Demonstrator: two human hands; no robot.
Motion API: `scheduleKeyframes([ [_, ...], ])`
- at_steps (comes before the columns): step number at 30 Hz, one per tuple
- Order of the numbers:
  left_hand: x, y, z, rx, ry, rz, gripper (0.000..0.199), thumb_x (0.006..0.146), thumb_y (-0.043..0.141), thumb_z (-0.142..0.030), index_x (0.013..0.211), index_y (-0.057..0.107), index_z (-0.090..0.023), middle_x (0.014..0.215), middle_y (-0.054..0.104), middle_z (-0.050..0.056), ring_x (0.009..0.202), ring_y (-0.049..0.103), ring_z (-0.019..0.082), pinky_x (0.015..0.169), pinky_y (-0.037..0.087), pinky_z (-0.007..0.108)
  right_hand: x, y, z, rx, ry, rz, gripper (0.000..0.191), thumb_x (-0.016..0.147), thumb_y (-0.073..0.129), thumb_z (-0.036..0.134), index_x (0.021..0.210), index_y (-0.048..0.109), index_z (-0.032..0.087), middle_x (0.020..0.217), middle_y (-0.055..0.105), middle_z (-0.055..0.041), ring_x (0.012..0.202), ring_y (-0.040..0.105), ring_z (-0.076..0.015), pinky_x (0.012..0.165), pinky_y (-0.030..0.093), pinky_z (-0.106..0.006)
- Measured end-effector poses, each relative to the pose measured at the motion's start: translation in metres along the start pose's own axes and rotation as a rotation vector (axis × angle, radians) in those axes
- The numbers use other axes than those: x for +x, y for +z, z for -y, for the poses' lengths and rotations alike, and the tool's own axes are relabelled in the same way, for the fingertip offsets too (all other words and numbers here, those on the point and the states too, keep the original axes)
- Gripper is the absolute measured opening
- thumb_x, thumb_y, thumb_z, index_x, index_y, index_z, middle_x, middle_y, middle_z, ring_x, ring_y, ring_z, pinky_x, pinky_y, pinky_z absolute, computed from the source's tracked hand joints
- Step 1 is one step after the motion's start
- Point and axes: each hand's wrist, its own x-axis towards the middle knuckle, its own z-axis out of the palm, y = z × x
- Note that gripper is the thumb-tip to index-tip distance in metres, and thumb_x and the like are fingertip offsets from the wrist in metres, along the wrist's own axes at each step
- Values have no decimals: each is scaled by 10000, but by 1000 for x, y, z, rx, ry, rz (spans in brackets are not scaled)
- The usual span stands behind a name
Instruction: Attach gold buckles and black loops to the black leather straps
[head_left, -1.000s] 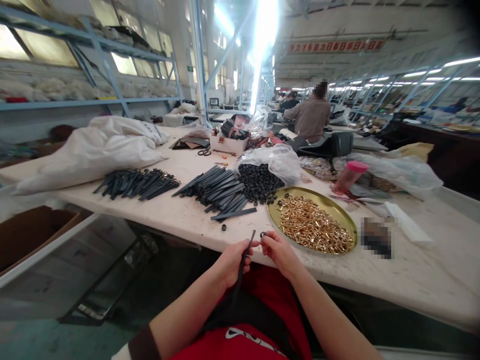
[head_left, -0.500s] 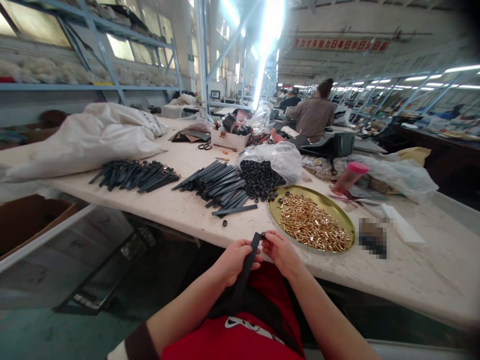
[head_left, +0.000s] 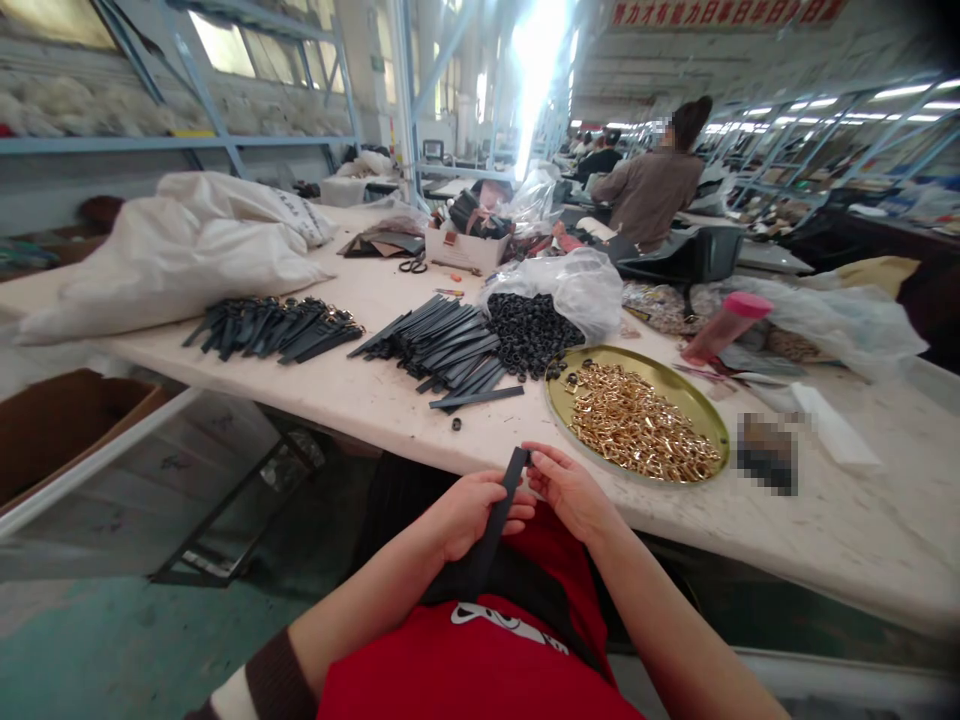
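Observation:
My left hand (head_left: 480,510) is closed round a flat dark strap (head_left: 496,520), which slants up toward the table edge. At the strap's upper end, the fingertips of my right hand (head_left: 564,485) pinch a small black loop (head_left: 529,458), mostly hidden by the fingers. Beyond my hands lies a pile of similar dark straps (head_left: 442,345), beside a heap of small black loops (head_left: 529,330). A round gold-coloured tray (head_left: 556,405) to the right holds many small gold metal clasps (head_left: 637,420). One loose black loop (head_left: 456,424) rests near the table edge.
Straps with gold hardware (head_left: 277,328) lie at the left, before a large white sack (head_left: 180,260). Scissors (head_left: 412,265) and a white box (head_left: 465,248) stand farther back. A pink-lidded jar (head_left: 727,328) leans at the right. Another person (head_left: 649,195) works beyond the table.
The camera view has tilted down and shifted slightly left. My right fingertips have come closer against the strap's upper end, and the black loop shows less between them.

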Motion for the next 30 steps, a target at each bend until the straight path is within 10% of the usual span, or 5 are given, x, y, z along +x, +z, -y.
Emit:
scheduleKeyframes([
  [20, 30, -17, -9, -362, -371, 362, 299, 815, 437, -236, 1040, 558, -82, 981, 638, 109, 880, 607, 198, 827, 436, 365, 16, -15, 2, 5, 116, 13, 276, 642, 700, 304, 869, 595, 186, 682, 620, 17, 574, 550, -97, 584, 440, -231],
  [26, 49, -9, -18, 285, -55, 143, 278, 851, 375, -378, 904, 526, -150, 562, 501, -36, 426, 441, 82, 514, 399, 222, 24, -20, 14, -290, -36, -40, 265, 706, 632, 347, 904, 598, 175, 701, 582, 25, 621, 514, -96, 645, 416, -249],
  [30, 55, -13, -38, 1061, 239, 38, 313, 854, 311, -341, 759, 550, -162, 616, 543, 5, 549, 476, 131, 560, 369, 240, 25, -18, 27, -553, -103, -52, 243, 730, 603, 343, 913, 606, 183, 759, 591, 10, 709, 524, -119, 694, 414, -258],
])
